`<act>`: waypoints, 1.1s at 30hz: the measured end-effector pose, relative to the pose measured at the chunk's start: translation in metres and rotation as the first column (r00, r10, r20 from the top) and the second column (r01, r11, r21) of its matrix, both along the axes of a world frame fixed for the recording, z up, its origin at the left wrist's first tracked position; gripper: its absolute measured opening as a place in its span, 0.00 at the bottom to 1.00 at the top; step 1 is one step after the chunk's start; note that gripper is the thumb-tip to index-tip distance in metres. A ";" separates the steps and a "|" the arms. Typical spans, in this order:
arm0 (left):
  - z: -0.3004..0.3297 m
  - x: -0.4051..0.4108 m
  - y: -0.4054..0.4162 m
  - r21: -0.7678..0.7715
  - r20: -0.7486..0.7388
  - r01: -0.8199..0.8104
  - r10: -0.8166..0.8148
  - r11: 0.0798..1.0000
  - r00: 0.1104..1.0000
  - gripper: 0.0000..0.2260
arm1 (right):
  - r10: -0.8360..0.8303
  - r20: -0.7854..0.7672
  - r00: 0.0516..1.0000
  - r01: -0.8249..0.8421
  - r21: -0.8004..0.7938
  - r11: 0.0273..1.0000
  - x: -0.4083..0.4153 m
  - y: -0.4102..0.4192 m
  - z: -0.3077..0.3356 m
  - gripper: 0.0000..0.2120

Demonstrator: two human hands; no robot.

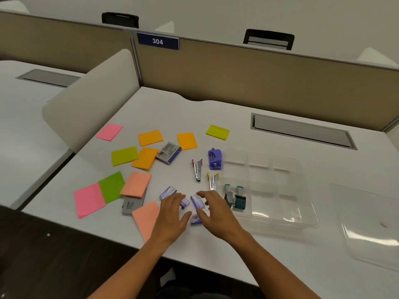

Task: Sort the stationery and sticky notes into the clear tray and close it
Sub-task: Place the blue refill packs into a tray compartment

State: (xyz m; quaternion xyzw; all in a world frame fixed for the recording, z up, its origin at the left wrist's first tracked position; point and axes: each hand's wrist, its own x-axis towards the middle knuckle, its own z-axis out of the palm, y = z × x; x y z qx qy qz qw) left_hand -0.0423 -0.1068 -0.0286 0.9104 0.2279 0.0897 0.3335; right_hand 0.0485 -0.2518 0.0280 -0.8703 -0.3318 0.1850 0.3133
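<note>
Hands [172,212] flank small purple boxes [198,201].

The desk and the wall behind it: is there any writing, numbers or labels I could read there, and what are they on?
"304": white digits on the blue sign fixed to the partition.
Grey box under the peach sticky note: one printed word, too blurred to read.
Grey and purple box among the orange notes: lines of small print, too small to read.
The sticky notes, the small staplers and the clear tray show no writing.

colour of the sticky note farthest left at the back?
Pink, clearest in the head view.
</note>
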 end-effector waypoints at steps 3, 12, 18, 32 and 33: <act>-0.001 -0.009 0.007 -0.052 -0.016 0.040 -0.041 0.998 0.999 0.29 | 0.105 0.057 0.993 -0.101 -0.072 0.992 -0.008 0.013 -0.006 0.30; -0.007 -0.026 0.014 -0.152 -0.170 0.151 -0.176 0.977 0.970 0.38 | 0.240 0.185 0.953 -0.161 -0.362 0.918 -0.022 0.032 -0.037 0.45; -0.016 -0.033 0.013 -0.103 -0.106 0.178 -0.189 0.979 0.976 0.36 | 0.069 0.214 0.974 0.005 -0.326 0.945 -0.037 0.027 -0.051 0.43; -0.007 -0.023 0.021 -0.162 -0.021 0.249 -0.256 0.955 0.967 0.25 | -0.230 0.074 0.970 0.229 0.025 0.973 -0.053 0.014 -0.053 0.21; -0.001 -0.022 0.021 -0.188 -0.018 0.236 -0.243 0.953 0.970 0.25 | -0.254 0.066 0.965 0.251 0.053 0.967 -0.052 0.013 -0.048 0.20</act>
